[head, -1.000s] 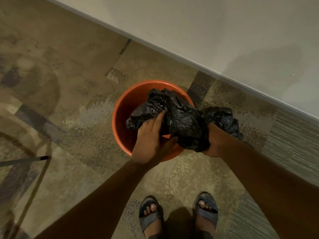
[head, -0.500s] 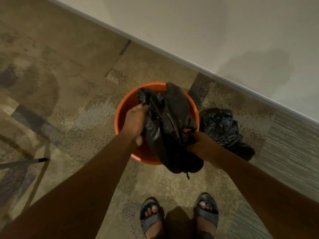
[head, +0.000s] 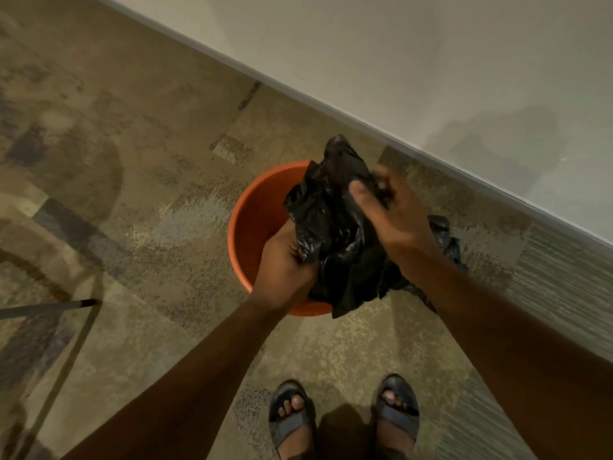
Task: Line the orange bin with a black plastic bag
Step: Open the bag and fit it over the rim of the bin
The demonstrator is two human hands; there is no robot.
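The round orange bin point(head: 255, 214) stands on the carpet in front of my feet. A crumpled black plastic bag point(head: 331, 224) hangs over the bin's right half and spills past its near rim. My left hand point(head: 285, 260) grips the bag's lower left edge just above the near rim. Higher up, my right hand point(head: 388, 210) pinches the bag's upper part over the bin's far right side; its fingers are blurred. The bin's left inner wall shows bare orange.
A second crumpled black bag point(head: 446, 237) lies on the carpet right of the bin, partly behind my right arm. The wall and skirting point(head: 431, 151) run diagonally close behind. A thin grey rod point(head: 46, 308) lies at left. My sandalled feet point(head: 341, 416) stand below.
My right hand has risen from the bin's near rim to the bag's top, lifting it. My left hand has dropped from the far-left rim to the bag's lower edge.
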